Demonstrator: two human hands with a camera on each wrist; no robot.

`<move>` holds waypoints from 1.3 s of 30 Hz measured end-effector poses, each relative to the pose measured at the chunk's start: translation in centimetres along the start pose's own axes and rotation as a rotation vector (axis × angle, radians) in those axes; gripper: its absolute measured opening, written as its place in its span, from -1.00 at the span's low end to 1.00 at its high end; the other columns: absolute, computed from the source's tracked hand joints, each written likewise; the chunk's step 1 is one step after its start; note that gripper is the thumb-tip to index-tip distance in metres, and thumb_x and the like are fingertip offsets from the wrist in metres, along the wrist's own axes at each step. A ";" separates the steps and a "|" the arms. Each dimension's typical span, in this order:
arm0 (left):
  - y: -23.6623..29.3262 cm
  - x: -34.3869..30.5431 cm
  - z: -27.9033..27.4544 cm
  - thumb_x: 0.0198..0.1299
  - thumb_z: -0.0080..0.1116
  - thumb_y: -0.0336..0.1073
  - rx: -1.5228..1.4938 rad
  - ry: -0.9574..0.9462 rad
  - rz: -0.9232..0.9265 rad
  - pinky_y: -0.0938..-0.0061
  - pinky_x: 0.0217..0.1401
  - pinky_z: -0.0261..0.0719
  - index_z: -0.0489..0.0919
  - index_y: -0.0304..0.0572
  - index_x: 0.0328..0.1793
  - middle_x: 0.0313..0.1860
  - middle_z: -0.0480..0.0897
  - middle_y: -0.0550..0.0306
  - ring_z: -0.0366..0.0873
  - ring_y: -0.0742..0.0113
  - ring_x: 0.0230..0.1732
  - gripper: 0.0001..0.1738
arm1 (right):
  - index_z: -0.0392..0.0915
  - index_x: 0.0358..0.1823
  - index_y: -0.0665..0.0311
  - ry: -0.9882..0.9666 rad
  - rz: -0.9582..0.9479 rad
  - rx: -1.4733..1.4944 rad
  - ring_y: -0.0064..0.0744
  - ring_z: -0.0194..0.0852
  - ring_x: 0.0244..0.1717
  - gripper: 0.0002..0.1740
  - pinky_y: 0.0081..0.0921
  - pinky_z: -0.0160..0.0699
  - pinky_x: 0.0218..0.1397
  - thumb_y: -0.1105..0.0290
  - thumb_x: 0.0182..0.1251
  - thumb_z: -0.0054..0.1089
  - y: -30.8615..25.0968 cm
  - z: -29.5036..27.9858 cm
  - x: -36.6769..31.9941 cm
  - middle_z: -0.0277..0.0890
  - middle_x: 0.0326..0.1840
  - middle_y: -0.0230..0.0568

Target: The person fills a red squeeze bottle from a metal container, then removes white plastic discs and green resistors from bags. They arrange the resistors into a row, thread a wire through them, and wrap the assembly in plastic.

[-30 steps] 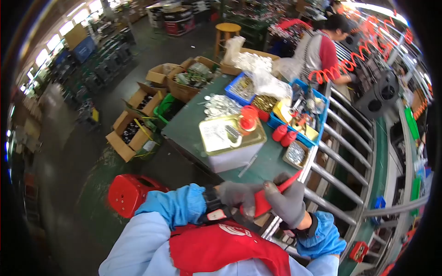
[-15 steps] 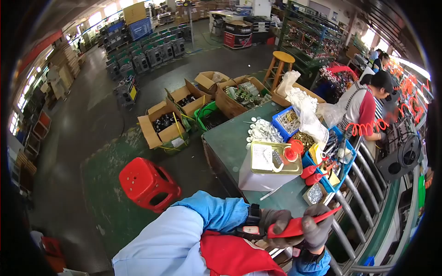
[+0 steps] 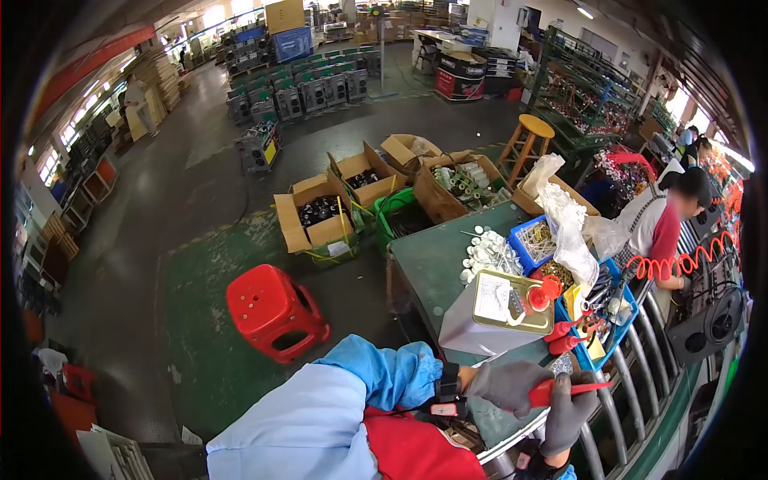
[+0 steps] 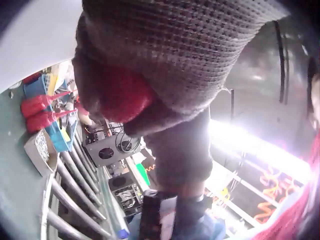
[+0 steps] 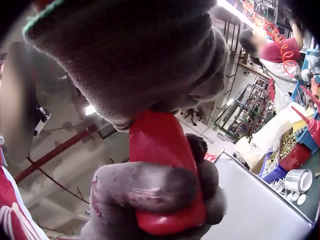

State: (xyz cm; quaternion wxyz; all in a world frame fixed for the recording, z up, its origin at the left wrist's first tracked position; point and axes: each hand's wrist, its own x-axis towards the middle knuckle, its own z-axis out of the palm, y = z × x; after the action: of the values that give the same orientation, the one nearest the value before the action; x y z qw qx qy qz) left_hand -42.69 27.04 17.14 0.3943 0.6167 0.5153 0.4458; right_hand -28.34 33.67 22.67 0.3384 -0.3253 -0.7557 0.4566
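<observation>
And your view's swung left: lower right, your left hand [image 3: 509, 386] and right hand [image 3: 569, 420] together, both gripping the red bottle [image 3: 542, 394], seemingly still the work.

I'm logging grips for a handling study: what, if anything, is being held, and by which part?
A red tapered bottle: the left hand grips its thick end, the right hand nearer the narrow tip.

Red plastic stool [image 3: 260, 299] on green floor [image 3: 200, 328], open cardboard boxes [image 3: 291, 226], wooden stool [image 3: 536, 126], dark speaker [image 3: 698, 334]
</observation>
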 end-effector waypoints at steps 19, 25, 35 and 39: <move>0.2 0.1 -3.3 -0.15 0.59 -0.14 -0.660 -0.337 -0.287 0.47 -0.17 0.53 0.53 -0.24 -0.02 -0.26 0.61 0.20 0.54 0.44 -0.25 -0.39 | 0.34 -0.51 0.09 -0.389 0.690 1.119 -0.62 -0.04 -0.71 -0.39 -0.61 -0.12 -0.63 -0.18 0.62 -0.21 4.1 -2.7 1.9 0.09 -0.70 -0.52; -3.1 0.5 -2.8 -0.06 0.58 -0.19 -0.339 -0.169 -0.205 0.43 -0.02 0.54 0.52 -0.20 0.07 -0.16 0.60 0.22 0.54 0.42 -0.15 -0.40 | 0.38 -0.40 0.13 -0.200 0.691 1.040 -0.70 -0.07 -0.74 -0.49 -0.68 -0.04 -0.68 -0.11 0.61 -0.09 7.4 -3.2 1.1 0.13 -0.64 -0.55; -6.3 1.4 -0.1 -0.10 0.56 -0.28 0.161 0.142 0.077 0.28 0.10 0.56 0.57 -0.17 0.08 -0.08 0.63 0.06 0.60 0.14 -0.01 -0.43 | 0.59 -0.14 0.46 0.026 0.930 0.197 -0.33 0.57 -0.55 -0.51 -0.41 0.54 -0.49 0.04 0.48 0.15 28.5 0.3 -2.6 0.62 -0.42 -0.12; -6.7 1.7 0.3 -0.17 0.53 -0.33 0.352 0.223 0.120 0.19 0.08 0.60 0.59 -0.16 0.06 -0.06 0.65 -0.02 0.61 -0.02 0.01 -0.42 | 0.59 -0.13 0.38 0.033 0.946 0.145 -0.42 0.54 -0.56 -0.59 -0.49 0.53 -0.51 0.09 0.50 0.17 27.0 0.1 -2.7 0.58 -0.43 -0.18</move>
State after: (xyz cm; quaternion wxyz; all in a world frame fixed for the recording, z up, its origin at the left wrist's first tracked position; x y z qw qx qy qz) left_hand -44.21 29.77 10.94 0.1939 0.6525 0.5880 0.4370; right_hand -21.97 41.51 -2.54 0.1271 -0.6164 -0.4855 0.6068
